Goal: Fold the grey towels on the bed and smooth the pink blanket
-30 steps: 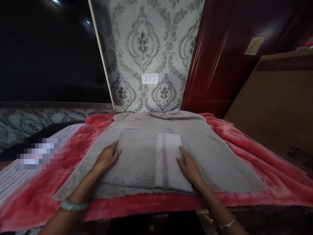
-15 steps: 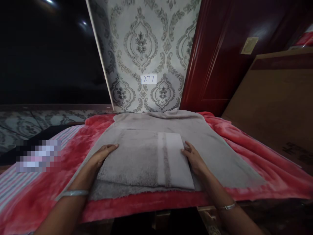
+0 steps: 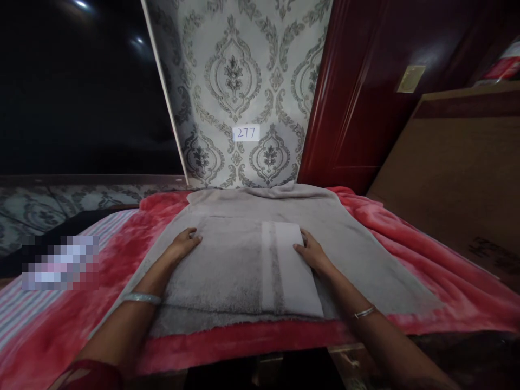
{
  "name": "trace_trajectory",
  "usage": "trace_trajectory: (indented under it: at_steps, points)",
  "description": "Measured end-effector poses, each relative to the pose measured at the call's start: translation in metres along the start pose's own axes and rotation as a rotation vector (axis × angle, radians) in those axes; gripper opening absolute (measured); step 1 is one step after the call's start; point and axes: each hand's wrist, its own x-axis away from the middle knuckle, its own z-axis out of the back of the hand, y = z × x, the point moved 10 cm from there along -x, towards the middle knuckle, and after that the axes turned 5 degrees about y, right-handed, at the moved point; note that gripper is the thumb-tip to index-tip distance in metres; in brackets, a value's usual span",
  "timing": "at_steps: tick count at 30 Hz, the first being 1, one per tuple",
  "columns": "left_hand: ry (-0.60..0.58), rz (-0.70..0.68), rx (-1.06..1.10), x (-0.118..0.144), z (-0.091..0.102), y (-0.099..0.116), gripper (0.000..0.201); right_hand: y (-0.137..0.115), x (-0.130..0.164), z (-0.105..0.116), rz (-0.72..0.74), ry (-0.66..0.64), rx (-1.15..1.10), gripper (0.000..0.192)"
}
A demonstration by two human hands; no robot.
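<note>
A grey folded towel (image 3: 231, 265) with a pale band and a whitish end at its right lies flat on a larger grey cloth (image 3: 361, 260). My left hand (image 3: 183, 245) is at the folded towel's left edge, its thumb reaching over the edge and the fingers slightly apart from it. At the right edge, near the far corner, my right hand (image 3: 312, 252) has its thumb on the whitish end and its fingers along the side. Neither hand has the towel lifted.
Beneath the grey cloth lies a red plush blanket (image 3: 406, 238), with a striped sheet (image 3: 109, 225) at left. A dark screen (image 3: 81, 97) and patterned wall (image 3: 239, 97) stand behind. A cardboard box (image 3: 455, 179) and dark red door (image 3: 357, 92) are at right.
Both my hands have moved inward and slightly farther away along the folded towel's sides; my right thumb now rests on its surface. The towel itself keeps its place.
</note>
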Motion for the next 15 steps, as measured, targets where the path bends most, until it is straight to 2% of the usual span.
trace_trajectory:
  at_steps: [2,4,6,8,10,12,15]
  points:
    - [0.008,-0.046,-0.087,-0.003,0.000,0.012,0.060,-0.020,-0.005,0.008,0.102,0.077,0.077,0.062]
    - [-0.007,-0.180,-0.214,-0.006,-0.010,0.041,0.066,-0.043,-0.013,0.000,0.140,0.080,0.020,0.053]
    - [-0.068,-0.350,-0.325,-0.006,-0.033,0.080,0.064,-0.060,-0.023,-0.026,0.086,-0.004,-0.112,0.039]
    - [-0.147,-0.482,-0.367,-0.002,-0.064,0.115,0.059,-0.071,-0.031,-0.059,0.010,-0.087,-0.204,0.026]
    - [-0.196,-0.558,-0.367,0.004,-0.093,0.138,0.055,-0.074,-0.035,-0.084,-0.025,-0.113,-0.221,0.017]
    - [-0.209,-0.600,-0.384,0.011,-0.117,0.146,0.052,-0.067,-0.034,-0.098,-0.055,-0.103,-0.219,0.009]
    - [-0.195,-0.620,-0.407,0.020,-0.138,0.137,0.047,-0.050,-0.028,-0.099,-0.072,-0.060,-0.186,0.008]
